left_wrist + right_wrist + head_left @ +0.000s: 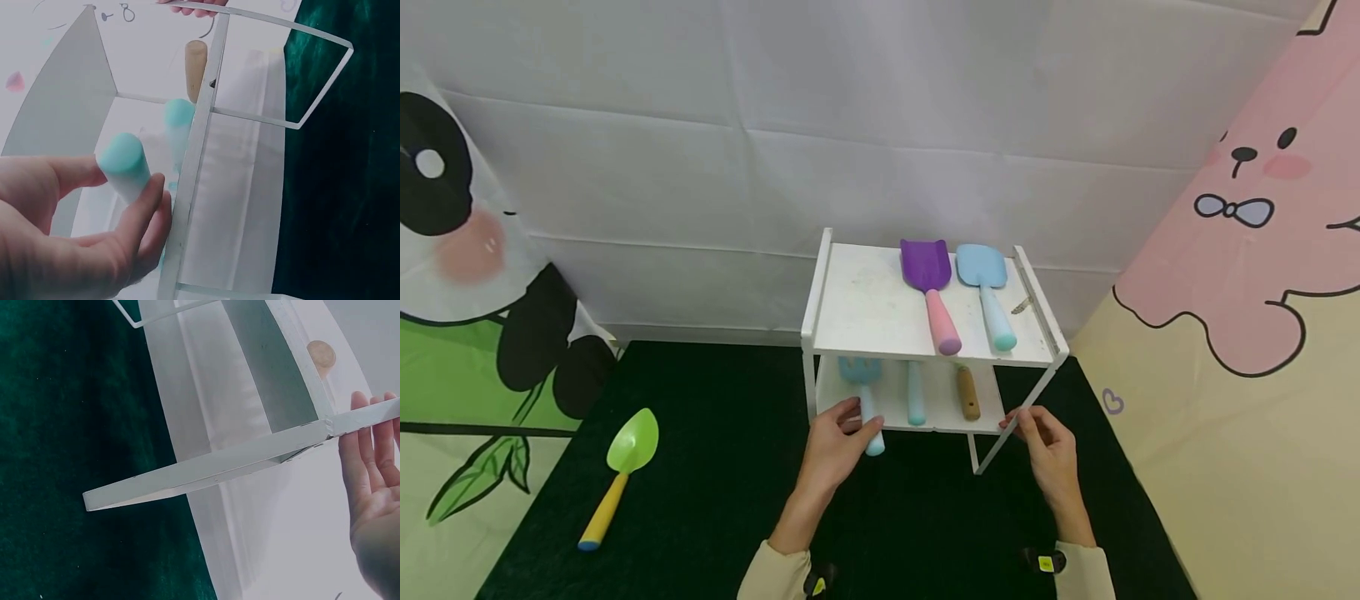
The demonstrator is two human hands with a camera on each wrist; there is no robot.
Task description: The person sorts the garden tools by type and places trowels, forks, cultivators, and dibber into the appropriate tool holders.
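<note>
A white two-tier shelf [865, 308] stands on a black cloth. On its lower tier lies a blue rake [859, 371] with a pale teal handle [125, 165]. My left hand [838, 437] grips that handle's end between thumb and fingers [140, 215]. My right hand [1045, 437] rests with straight fingers [372, 456] against the shelf's lower right front edge [206, 472]. Beside the rake lie a teal-handled tool [915, 393] and a wooden-handled tool [967, 393]. The top tier holds a purple shovel [927, 267] and a light blue shovel [982, 268].
A green shovel with a yellow handle [625, 462] lies on the black cloth [715, 467] at the left. White sheeting hangs behind the shelf, with a panda print to the left and a pink bear print to the right.
</note>
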